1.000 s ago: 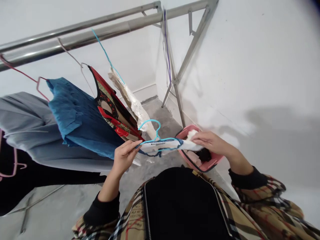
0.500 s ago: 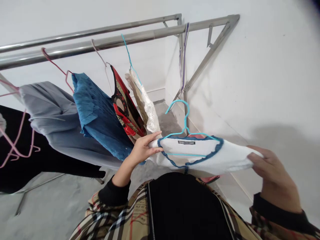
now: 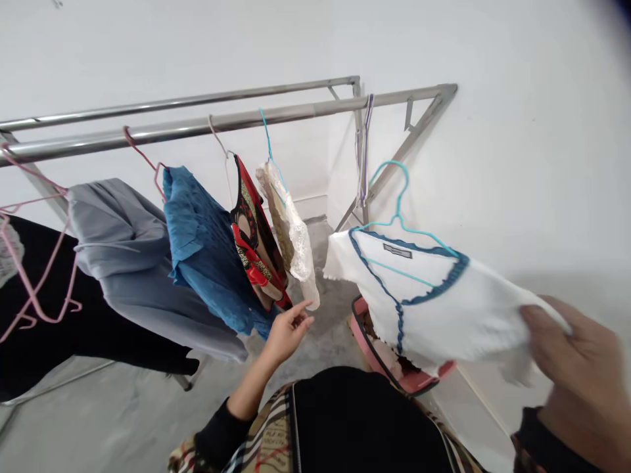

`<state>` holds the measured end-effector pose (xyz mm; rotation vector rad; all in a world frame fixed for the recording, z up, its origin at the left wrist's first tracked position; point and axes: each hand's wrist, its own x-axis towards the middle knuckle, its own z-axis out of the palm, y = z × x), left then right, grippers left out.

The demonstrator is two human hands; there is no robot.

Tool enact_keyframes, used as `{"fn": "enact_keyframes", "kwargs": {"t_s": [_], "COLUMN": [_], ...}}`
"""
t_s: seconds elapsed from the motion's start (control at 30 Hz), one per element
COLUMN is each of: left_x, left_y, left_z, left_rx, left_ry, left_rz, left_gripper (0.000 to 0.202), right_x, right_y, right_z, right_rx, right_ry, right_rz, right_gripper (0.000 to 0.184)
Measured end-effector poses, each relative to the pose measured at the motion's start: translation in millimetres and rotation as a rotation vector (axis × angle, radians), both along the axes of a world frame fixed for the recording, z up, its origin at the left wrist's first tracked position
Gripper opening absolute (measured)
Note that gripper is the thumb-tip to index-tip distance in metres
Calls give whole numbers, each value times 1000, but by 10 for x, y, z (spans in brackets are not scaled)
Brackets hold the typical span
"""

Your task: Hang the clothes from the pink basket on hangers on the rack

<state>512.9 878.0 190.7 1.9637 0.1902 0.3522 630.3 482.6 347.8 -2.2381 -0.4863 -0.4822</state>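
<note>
My right hand point(image 3: 576, 355) grips the shoulder end of a white blouse point(image 3: 444, 322) with blue ruffled trim round its neckline. The blouse sits on a light-blue hanger point(image 3: 403, 190), whose hook points up, free of any rail. My left hand point(image 3: 288, 332) is off the blouse, its index finger stretched out and its other fingers loosely bent. Nothing shows in it. Close to those fingertips hangs a white lace garment point(image 3: 298, 243) on another light-blue hanger point(image 3: 269, 138).
A metal clothes rack point(image 3: 192, 125) stands against the wall. From it hang a red patterned garment point(image 3: 254, 259), a blue one point(image 3: 207, 256), a grey one point(image 3: 123, 243) and pink hangers point(image 3: 42, 289). On the floor, a pink basin point(image 3: 369, 341) sits partly behind the blouse.
My left hand has let go of the blouse's neckline and moved slightly down. My right hand has carried the blouse and hanger to the right, and the pink basin shows more.
</note>
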Motion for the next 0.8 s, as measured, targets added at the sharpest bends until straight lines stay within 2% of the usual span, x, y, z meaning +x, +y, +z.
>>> {"fn": "enact_keyframes", "kwargs": {"t_s": [0.1,0.27,0.37,0.5,0.57,0.63,0.8], "left_x": [-51,-110,-144,-191,-218,-246,-299], "left_y": [-85,-123,-135,-157,-159,-149,-108], "left_z": [19,123,147,149,135,109,40], "left_rx": [12,11,-3,6,8,-7,-71], "left_ry": [6,-22,-18,5,13,23,61], "left_rz": [-30,-11,-25,-16,2,13,42], "left_gripper": [42,40,41,42,43,45,51], "right_x": [43,385,660,897,929,903,695], "right_y": [729,1766,2315,2970,3197,3325,3269], "right_z": [118,253,426,663,689,631,372], "right_rx": [-11,47,56,-80,-166,-244,-391], "right_ry": [-87,-221,-283,-242,-205,-179,-143], "right_rz": [-49,59,118,106,122,172,349], "right_gripper": [33,47,49,43,40,37,34]}}
